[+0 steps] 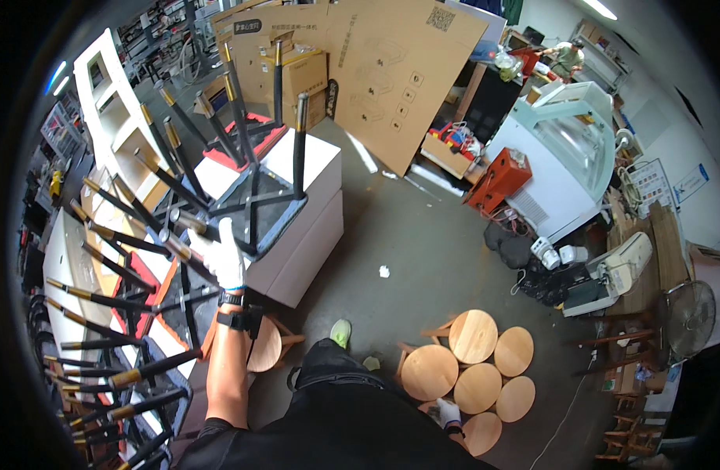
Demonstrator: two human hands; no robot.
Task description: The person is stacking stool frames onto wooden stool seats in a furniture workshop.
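Observation:
My left hand (223, 254), in a white glove, is at the upturned chairs on the left. Its thumb points up and its fingers curl round a dark chair leg (189, 222) with a metal tip. That chair rests seat down on a white box (309, 223). Low on the right, my gloved right hand (448, 412) is closed beside the round wooden stools. Nearest to it are one stool (482, 435) by the wrist and another stool (430, 371) ahead. What its fingers grip is hidden.
Several more upturned chairs (133, 301) crowd the left, legs sticking out. A single stool (264, 346) stands by my left forearm. Large cardboard sheets (391, 86) lean at the back. On the right are a glass display case (568, 141), black bags (544, 286) and a fan (687, 317).

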